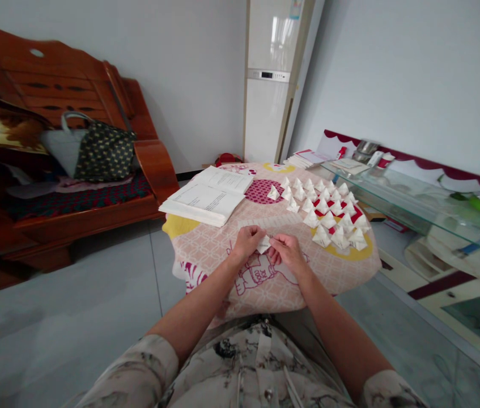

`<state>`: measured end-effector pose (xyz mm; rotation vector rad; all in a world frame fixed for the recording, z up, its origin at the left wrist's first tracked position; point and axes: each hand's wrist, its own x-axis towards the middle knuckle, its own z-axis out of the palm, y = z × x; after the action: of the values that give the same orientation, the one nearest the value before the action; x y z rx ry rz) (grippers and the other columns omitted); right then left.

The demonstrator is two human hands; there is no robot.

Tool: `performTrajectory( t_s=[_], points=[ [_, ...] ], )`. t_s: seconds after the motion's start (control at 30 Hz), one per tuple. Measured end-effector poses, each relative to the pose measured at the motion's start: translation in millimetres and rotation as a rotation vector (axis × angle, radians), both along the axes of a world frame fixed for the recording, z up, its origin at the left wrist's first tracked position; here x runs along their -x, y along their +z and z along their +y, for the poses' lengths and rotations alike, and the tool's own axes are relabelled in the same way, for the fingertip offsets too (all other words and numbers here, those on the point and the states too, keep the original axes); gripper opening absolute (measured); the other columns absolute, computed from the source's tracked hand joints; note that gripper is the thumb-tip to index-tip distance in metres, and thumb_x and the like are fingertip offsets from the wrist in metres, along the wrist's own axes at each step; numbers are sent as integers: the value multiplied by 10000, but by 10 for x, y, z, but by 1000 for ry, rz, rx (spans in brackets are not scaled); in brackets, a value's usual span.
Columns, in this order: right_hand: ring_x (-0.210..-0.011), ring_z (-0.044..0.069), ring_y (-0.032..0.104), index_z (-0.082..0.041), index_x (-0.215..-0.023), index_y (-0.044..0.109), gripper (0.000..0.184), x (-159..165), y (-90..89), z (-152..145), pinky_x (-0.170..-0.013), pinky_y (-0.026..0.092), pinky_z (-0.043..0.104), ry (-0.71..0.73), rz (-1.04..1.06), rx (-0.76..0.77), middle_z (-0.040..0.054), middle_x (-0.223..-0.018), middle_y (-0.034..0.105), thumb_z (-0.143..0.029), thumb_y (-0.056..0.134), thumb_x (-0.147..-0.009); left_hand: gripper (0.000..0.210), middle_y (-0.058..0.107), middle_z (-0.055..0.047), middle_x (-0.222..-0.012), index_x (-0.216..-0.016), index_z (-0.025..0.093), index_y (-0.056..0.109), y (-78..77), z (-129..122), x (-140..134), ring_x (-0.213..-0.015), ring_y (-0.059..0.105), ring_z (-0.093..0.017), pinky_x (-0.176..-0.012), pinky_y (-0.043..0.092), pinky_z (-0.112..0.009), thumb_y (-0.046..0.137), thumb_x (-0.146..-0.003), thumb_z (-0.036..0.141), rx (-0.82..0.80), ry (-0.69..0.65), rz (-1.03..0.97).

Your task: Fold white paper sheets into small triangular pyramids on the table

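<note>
Between my two hands is a small folded piece of white paper (264,245), held just above the patterned tablecloth (218,283). My left hand (248,241) pinches its left side, and my right hand (286,249) grips the right edge with thumb and fingers. Parts of the paper are hidden behind my fingers. Beyond my right hand, several folded paper pieces (328,221) stand in rows, pointed at the top. One lone folded piece (273,192) sits at their left. An open book (205,198) with printed pages lies past my left hand. Behind my hands lies a pale paper strip (270,221).
To the right runs a glass-topped cabinet (418,198) with a metal container, papers and a green item. A stack of papers (305,158) lies at the table's back right. On the left, a wooden bench (154,164) carries bags (103,150). A tall white appliance (265,113) stands behind.
</note>
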<state>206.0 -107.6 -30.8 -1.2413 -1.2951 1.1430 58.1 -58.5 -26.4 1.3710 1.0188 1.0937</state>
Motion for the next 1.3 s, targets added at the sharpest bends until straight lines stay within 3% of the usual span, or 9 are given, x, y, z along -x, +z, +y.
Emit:
performTrajectory(
  t_s=[0.13, 0.3, 0.57, 0.8, 0.93, 1.2, 1.3],
  points=[
    [-370, 115, 572, -180, -709, 610, 322, -3, -1, 2, -325, 385, 178, 1, -4, -2, 2, -529, 651, -491, 628, -792, 315, 521, 29, -514, -608, 158, 590, 9, 0, 1, -470, 443, -90, -463, 319, -214, 647, -712, 451, 32, 16, -11],
    [-368, 116, 572, -179, -709, 611, 325, -4, 1, 6, -322, 387, 181, -8, 5, -3, 3, -531, 653, -492, 625, -790, 321, 598, 10, -592, -744, 140, 678, 30, -12, 4, -511, 497, -104, -491, 371, -218, 669, -711, 459, 19, -23, -53],
    [-363, 109, 561, -178, -691, 609, 331, 0, 9, 6, -323, 384, 173, 4, -13, 10, 4, -518, 647, -494, 633, -786, 298, 534, 25, -526, -629, 150, 619, 7, 24, 19, -495, 454, -99, -478, 320, -212, 618, -736, 428, -73, 49, 124],
    [-370, 115, 574, -183, -705, 611, 339, -11, -11, 12, -325, 390, 176, 7, 5, 6, 5, -530, 654, -511, 630, -790, 383, 534, 23, -539, -653, 160, 613, -9, 7, 13, -492, 454, -101, -472, 328, -218, 627, -740, 532, -33, -4, 33],
    [-367, 119, 576, -182, -700, 606, 342, -6, 4, 5, -318, 386, 181, -15, 9, 3, 1, -530, 647, -514, 645, -771, 406, 525, 23, -524, -624, 157, 597, -14, 18, 25, -478, 443, -96, -465, 308, -217, 667, -711, 548, -34, -58, 90],
    [-363, 113, 561, -182, -684, 601, 337, -4, 0, 11, -321, 384, 182, 3, -12, 4, 1, -525, 640, -503, 628, -785, 372, 474, 34, -491, -547, 166, 539, -26, 21, 28, -462, 405, -80, -462, 276, -214, 657, -713, 478, -86, -1, 117],
    [-366, 111, 564, -180, -701, 607, 330, -6, 4, 6, -325, 385, 182, 7, -11, 4, 1, -532, 645, -497, 621, -790, 390, 485, 28, -487, -555, 163, 555, -35, 17, 16, -452, 413, -83, -457, 285, -217, 655, -715, 504, -28, -14, 53]
  ],
)
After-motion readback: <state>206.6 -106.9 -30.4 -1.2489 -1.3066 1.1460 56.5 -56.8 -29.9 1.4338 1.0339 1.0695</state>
